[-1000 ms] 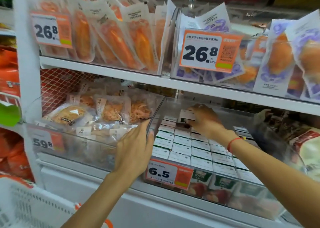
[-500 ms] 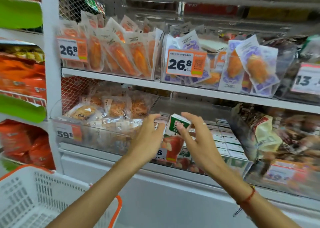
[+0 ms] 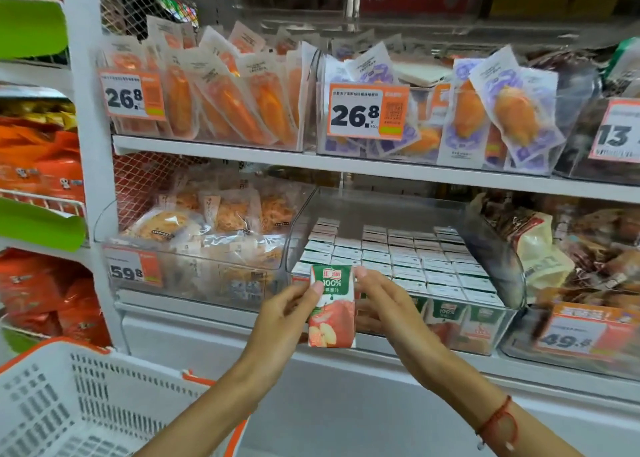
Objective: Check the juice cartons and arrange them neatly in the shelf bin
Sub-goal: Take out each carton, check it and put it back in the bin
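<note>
A white shopping basket (image 3: 79,401) sits at near left as a person checks stock at a supermarket shelf. The left hand (image 3: 282,312) pinches the left edge of a small juice carton (image 3: 331,307), its fingers clamped on the pack, while the right hand (image 3: 388,304) grips the right edge, fingers curled round the top corner. The carton is held upright just in front of the clear shelf bin (image 3: 498,332), where rows of matching cartons (image 3: 408,262) stand packed (tops up, labels forward). Such a pack looks light and fairly stiff but dents if squeezed; holding it by the side edges, near the corners, seems safest.
</note>
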A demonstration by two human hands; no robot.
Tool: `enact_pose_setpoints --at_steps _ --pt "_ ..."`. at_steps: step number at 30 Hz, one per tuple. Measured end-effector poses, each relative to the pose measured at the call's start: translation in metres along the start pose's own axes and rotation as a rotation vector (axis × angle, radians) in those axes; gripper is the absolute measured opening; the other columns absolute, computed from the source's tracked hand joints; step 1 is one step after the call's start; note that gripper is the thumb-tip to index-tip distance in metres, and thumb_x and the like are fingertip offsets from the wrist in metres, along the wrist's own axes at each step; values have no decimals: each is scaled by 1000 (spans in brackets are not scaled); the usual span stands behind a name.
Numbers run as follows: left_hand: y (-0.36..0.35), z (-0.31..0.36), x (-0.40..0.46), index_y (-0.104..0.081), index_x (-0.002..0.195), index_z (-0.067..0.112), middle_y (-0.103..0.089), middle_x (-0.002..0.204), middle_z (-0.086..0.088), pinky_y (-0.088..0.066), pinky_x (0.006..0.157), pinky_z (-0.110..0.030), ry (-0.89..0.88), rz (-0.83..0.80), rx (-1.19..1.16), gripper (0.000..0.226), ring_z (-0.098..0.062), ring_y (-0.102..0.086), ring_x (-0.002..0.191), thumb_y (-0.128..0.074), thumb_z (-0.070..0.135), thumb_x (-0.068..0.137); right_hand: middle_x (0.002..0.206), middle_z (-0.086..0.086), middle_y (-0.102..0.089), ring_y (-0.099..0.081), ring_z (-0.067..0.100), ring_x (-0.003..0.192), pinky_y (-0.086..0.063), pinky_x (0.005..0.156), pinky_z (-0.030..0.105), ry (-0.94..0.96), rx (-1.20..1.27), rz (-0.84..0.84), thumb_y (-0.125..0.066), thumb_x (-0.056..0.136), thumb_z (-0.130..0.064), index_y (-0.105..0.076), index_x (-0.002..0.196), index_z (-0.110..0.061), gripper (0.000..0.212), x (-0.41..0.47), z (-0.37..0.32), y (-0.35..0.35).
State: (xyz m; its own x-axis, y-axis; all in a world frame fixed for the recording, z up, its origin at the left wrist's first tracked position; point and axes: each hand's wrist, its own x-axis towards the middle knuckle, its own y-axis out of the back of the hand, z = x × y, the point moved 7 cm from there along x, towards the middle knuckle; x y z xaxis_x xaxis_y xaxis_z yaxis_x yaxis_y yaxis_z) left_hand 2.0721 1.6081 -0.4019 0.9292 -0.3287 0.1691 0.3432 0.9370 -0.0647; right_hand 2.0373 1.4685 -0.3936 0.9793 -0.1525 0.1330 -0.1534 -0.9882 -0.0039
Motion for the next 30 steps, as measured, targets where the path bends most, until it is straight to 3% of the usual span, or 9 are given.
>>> enact_pose_setpoints --at_steps 2,4,7,12,18,23,26,30 --pt "4 -4 -1 -70 99 20 -76 82 5 -54 59 -16 17 75 -28 17 -3 -71 73 -58 30 93 96 -1 -76 -73 17 90 -56 69 20 -20 -16 -24 -50 96 -44 -68 105 -21 31 1 1 -2" --pt "8 -3 -3 -69 107 19 -75 94 1 -58 72 -24 19 123 -9 25 -8 -71 85 -60 34 90 94 0 -76 -73 17 88 -57 70 21 -35 -41 -48 -52 93 -45 -69 103 -19 33 1 1 -3" --pt "11 -5 -4 -68 108 21 -73 101 -1 -59 83 -35 10 170 -23 25 -14 -71 92 -60 37 90 102 -1 -75 -72 15 96 -57 83 27 -56 -97 -120 -54 94 -40 -68 113 -22 29 0 5 -8" --pt "16 -9 0 -68 95 27 -75 84 5 -58 67 -26 -16 275 -57 13 -10 -73 76 -57 34 93 109 -4 -74 -68 13 105 -55 93 31 -78 -111 -203 -61 95 -24 -65 120 -24 26 -3 3 -14" --pt "9 -10 1 -70 95 27 -76 84 9 -58 71 -24 -8 203 -19 20 -9 -73 80 -52 33 98 85 -12 -74 -71 5 85 -53 71 15 -14 -75 -121 -70 88 -14 -69 97 -30 18 -4 -6 -4" --pt "7 -10 2 -72 93 29 -75 81 14 -58 65 -19 -9 188 -56 9 -3 -72 77 -64 30 91 86 -13 -67 -61 1 82 -55 73 19 164 -442 25 -79 80 -24 -61 96 -45 32 -4 -15 4" --pt "0 -11 2 -72 86 28 -75 76 12 -57 61 -17 26 154 -75 10 -4 -72 73 -66 36 86 83 -13 -65 -59 1 74 -54 68 21 199 -537 73 -86 70 -27 -62 97 -38 37 -6 -15 7" --pt "-2 -15 3 -73 90 24 -77 82 5 -58 64 -21 51 86 -87 30 -9 -73 79 -64 48 76 84 -7 -69 -62 5 70 -54 66 21 160 -514 21 -88 67 -30 -67 96 -27 36 -5 -9 9"
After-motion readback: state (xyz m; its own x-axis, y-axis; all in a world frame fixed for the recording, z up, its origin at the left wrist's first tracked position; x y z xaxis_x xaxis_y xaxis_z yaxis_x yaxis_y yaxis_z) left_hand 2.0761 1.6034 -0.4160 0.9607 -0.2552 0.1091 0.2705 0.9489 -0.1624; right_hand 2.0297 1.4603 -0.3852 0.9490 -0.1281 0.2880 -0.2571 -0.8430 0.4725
